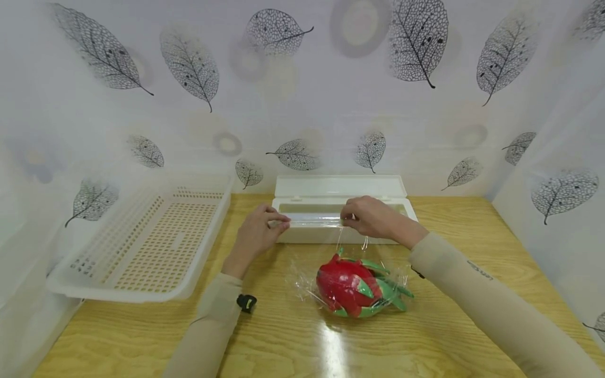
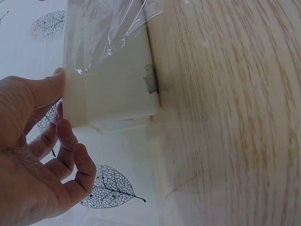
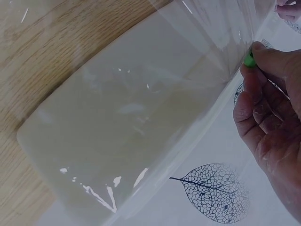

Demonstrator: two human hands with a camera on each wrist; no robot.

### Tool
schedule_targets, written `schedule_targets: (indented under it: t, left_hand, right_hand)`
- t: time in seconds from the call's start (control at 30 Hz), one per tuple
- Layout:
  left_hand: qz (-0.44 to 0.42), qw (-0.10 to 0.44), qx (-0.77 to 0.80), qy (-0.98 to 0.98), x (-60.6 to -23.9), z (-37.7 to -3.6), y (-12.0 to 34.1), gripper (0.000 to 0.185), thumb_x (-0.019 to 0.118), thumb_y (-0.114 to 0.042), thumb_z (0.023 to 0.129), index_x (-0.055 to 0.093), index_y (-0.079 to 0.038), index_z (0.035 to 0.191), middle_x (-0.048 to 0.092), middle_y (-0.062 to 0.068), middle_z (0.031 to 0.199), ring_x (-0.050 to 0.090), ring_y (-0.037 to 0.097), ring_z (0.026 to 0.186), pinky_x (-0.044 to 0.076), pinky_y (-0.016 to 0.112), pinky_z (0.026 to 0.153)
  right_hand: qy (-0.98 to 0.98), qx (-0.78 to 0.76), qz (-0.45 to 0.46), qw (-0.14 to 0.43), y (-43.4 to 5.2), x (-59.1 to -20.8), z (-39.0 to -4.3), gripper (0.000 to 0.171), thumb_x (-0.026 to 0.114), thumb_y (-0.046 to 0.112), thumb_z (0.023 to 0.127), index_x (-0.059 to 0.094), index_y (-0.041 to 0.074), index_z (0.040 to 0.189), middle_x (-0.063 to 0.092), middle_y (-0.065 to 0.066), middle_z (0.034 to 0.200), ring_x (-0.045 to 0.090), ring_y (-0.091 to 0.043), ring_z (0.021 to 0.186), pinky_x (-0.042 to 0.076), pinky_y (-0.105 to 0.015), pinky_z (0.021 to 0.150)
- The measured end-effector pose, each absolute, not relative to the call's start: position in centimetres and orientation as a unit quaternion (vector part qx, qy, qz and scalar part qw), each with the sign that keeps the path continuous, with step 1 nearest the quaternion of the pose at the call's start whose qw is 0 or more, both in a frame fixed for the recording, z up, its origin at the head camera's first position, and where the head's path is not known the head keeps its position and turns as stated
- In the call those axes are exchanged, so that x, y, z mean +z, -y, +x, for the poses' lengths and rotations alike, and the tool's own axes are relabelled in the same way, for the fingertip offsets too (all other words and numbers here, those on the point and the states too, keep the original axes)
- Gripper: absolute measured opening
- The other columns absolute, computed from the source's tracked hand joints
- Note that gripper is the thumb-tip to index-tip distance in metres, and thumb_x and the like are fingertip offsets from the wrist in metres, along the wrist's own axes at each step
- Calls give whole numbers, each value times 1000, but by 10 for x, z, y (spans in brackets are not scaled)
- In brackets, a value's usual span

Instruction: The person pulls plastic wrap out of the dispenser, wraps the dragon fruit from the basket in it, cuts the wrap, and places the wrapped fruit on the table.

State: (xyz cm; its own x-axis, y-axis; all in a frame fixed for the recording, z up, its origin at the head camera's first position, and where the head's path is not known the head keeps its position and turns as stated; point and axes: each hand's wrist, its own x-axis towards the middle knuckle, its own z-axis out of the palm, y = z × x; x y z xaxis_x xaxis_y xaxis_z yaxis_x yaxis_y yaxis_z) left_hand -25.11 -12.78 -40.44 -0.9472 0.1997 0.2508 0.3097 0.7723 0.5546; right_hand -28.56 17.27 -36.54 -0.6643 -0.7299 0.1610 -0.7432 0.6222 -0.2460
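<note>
On the table: one wooden table [image 1: 472,236] carried one white dispenser box [image 1: 302,233] with its lid open, one dragon fruit [image 1: 352,286] and one perforated white basket [image 1: 151,241].
Dispenser box: stood at the far edge against the leaf-patterned wall [image 1: 189,105]; one sheet of cling film [image 1: 314,220] was drawn from it toward the near side.
Dragon fruit: one, red with green scales, lay on the film just in front of the box, between the two forearms.
Left hand: one left hand [image 1: 257,231] sat at the box's left end, thumb and fingers [image 2: 70,141] curled against the end wall, pinching the film's edge there.
Right hand: one right hand [image 1: 373,216] was at the box's front rim right of centre, fingertips [image 3: 256,52] pinching the film, which was stretched taut across the box [image 3: 127,122].
Basket: one, left of the box, tilted with its far side raised against the wall, apart from both hands.
Sleeves: two, beige.
</note>
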Motion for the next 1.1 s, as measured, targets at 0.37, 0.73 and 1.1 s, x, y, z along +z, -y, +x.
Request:
schedule_targets:
  t: [0.37, 0.73, 1.1]
  left_hand:
    - [-131, 85, -306, 939, -404, -251, 128, 20, 71, -31, 97, 80, -17, 109, 65, 6, 114, 63, 18, 84, 50, 31, 68]
    - [-137, 89, -304, 939, -404, -252, 127, 21, 71, -31, 97, 80, -16, 109, 66, 8, 115, 64, 19, 84, 50, 31, 67]
    - [-137, 92, -308, 937, -404, -251, 127, 20, 72, -30, 97, 80, -16, 108, 66, 8, 114, 64, 19, 84, 50, 30, 66]
  right_hand:
    - [900, 145, 410, 28, -176, -366, -285, 7, 73, 7, 92, 78, 8, 96, 74, -2, 90, 68, -15, 82, 59, -36, 79]
    - [905, 146, 398, 24, -179, -365, -283, 6, 73, 8, 93, 78, 9, 96, 73, -1, 89, 67, -12, 80, 59, -34, 76]
    - [907, 144, 394, 28, -185, -365, -281, 7, 74, 8, 93, 78, 9, 98, 74, -2, 91, 68, -12, 81, 59, -33, 75]
